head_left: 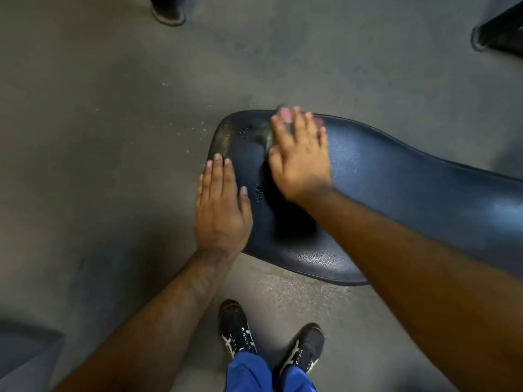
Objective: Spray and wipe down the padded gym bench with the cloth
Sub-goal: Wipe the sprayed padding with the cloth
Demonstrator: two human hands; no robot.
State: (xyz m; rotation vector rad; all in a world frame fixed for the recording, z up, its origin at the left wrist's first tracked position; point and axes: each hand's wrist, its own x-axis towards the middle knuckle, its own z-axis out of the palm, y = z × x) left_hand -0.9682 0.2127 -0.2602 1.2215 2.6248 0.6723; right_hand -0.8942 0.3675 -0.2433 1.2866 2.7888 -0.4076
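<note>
A dark blue padded gym bench point(396, 179) runs from the centre of the view to the right edge, its rounded end at the left. Small spray droplets point(259, 192) lie on the pad near that end. My right hand point(300, 157) lies flat with spread fingers on a cloth point(284, 114), pink and grey, which is blurred and mostly hidden under the hand, at the pad's far edge. My left hand point(222, 207) rests flat with straight fingers on the bench's left end. No spray bottle is in view.
Grey rubber floor point(113, 108) surrounds the bench. My two dark shoes point(237, 329) stand just in front of it. Someone's shoe point(168, 9) is at the top left. A black equipment frame foot point(498, 32) sits at the top right.
</note>
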